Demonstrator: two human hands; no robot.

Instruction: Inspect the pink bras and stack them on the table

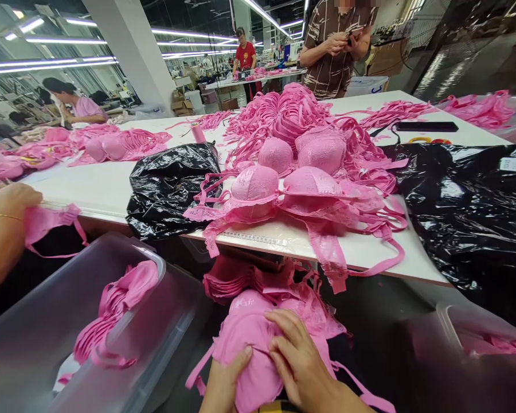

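A pink bra [245, 330] lies across my lap, below the table edge, its plain side facing me. My left hand [229, 376] grips the near left side, thumb on top and the other fingers hidden underneath. With bent fingers, my right hand [301, 364] pinches the fabric near the middle, where a thin dark line or fold shows beside the left thumb. Straps dangle on both sides. Just beyond, more nested pink bras [227, 279] sit under the table edge. Above them, a large heap of pink lace bras [258, 186] covers part of the white table [370, 255].
A clear plastic bin [155, 321] holding bras stands at my left; another bin [445, 321] is at right. Black plastic bags [172, 183] flank the heap. A measuring tape [253, 238] runs along the table edge. A co-worker's arm [4, 241] holds a bra at left. Other people work beyond.
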